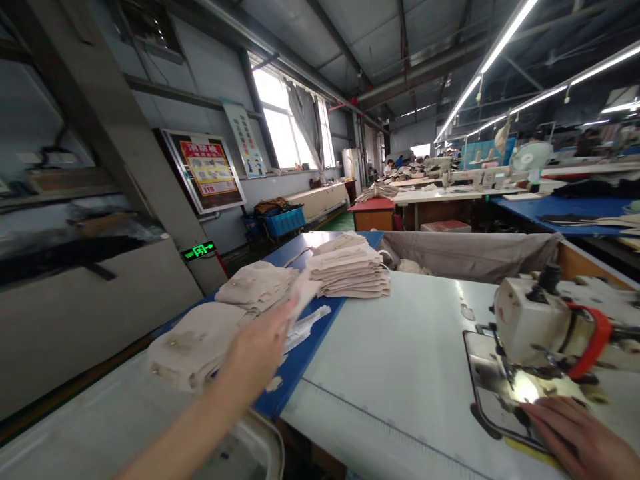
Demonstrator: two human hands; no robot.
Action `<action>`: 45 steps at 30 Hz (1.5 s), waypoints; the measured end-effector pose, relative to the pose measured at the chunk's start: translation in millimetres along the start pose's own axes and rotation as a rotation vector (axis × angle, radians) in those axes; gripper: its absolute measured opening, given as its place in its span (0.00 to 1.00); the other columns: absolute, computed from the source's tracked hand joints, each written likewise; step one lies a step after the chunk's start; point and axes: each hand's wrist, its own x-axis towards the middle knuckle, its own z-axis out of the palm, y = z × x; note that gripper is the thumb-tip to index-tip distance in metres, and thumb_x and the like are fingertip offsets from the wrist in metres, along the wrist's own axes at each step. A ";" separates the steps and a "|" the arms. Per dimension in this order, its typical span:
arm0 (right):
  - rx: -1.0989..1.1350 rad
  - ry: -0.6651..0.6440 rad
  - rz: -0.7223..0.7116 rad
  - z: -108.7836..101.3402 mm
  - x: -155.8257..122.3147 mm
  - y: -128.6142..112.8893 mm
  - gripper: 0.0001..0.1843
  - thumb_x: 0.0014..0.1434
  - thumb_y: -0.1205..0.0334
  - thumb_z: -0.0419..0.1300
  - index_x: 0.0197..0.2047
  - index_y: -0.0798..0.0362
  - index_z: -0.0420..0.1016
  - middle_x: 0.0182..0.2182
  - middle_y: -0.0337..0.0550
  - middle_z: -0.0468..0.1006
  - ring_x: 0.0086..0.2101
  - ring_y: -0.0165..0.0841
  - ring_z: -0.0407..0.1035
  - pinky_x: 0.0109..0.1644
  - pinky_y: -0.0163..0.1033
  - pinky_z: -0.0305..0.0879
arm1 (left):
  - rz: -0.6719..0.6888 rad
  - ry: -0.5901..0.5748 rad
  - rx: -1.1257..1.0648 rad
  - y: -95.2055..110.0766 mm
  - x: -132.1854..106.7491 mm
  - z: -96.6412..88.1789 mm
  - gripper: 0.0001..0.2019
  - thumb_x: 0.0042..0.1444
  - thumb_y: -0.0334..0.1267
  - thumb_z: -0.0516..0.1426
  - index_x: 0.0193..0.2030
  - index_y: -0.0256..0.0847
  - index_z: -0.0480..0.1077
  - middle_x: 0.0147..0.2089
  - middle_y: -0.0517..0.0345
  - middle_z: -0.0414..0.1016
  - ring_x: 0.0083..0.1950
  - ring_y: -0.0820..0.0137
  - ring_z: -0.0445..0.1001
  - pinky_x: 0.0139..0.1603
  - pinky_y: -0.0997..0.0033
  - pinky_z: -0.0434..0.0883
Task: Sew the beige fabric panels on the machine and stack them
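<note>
My left hand (263, 343) is stretched out over the blue surface, among piles of folded beige fabric. Motion smears its fingers, and a pale blurred patch at their tips could be cloth or the fingers themselves. Just beyond them lies a thick stack of beige fabric pieces (350, 273). Two more piles, a rear one (257, 283) and a nearer one (195, 343), sit to the left of this hand. At lower right my right hand (575, 430) rests by the lit metal plate of a sewing machine (535, 327), fingers extended and no cloth visible under them.
A white strip (307, 327) lies on the blue surface (295, 383). The pale sewing table (395, 347) carries a printed ruler line. Behind it hangs a grey cloth-lined bin (470, 253). A pale rounded-edge surface (100, 413) is at lower left. Other workstations and people are farther back.
</note>
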 end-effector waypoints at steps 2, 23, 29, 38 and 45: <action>0.033 0.022 0.014 -8.1 13.7 -11.5 0.23 0.66 0.43 0.51 0.38 0.47 0.82 0.33 0.42 0.83 0.34 0.36 0.78 0.39 0.37 0.75 | 0.120 -0.108 -0.068 48.2 -20.3 26.2 0.23 0.60 0.31 0.45 0.59 0.41 0.69 0.55 0.53 0.78 0.54 0.65 0.77 0.58 0.66 0.71; 0.354 -0.248 0.191 -24.3 46.8 -111.3 0.16 0.67 0.61 0.51 0.48 0.52 0.78 0.47 0.51 0.80 0.47 0.39 0.75 0.51 0.42 0.74 | -0.053 -0.690 -0.848 207.6 -57.8 129.9 0.39 0.52 0.39 0.59 0.71 0.37 0.53 0.71 0.43 0.56 0.71 0.57 0.57 0.71 0.53 0.57; 0.183 -0.240 0.107 -22.8 26.6 -87.9 0.16 0.67 0.55 0.54 0.52 0.48 0.78 0.52 0.46 0.79 0.50 0.39 0.75 0.54 0.41 0.73 | 0.044 -0.180 -0.421 53.2 -36.4 110.5 0.18 0.61 0.40 0.49 0.54 0.43 0.73 0.56 0.49 0.76 0.57 0.61 0.74 0.62 0.56 0.70; 0.243 -0.264 0.132 -27.4 24.5 -81.6 0.17 0.67 0.53 0.54 0.53 0.47 0.78 0.53 0.45 0.78 0.51 0.39 0.74 0.55 0.40 0.73 | -0.074 -0.281 -0.003 -70.7 -30.4 95.8 0.18 0.59 0.43 0.46 0.36 0.43 0.77 0.43 0.47 0.81 0.47 0.57 0.78 0.53 0.57 0.73; 0.225 -0.277 0.125 -28.2 23.7 -81.0 0.18 0.68 0.52 0.53 0.53 0.46 0.78 0.53 0.45 0.78 0.51 0.38 0.74 0.54 0.39 0.73 | 0.048 -0.329 0.010 -70.0 -26.4 98.2 0.19 0.61 0.39 0.43 0.38 0.41 0.76 0.42 0.45 0.80 0.45 0.57 0.77 0.49 0.57 0.73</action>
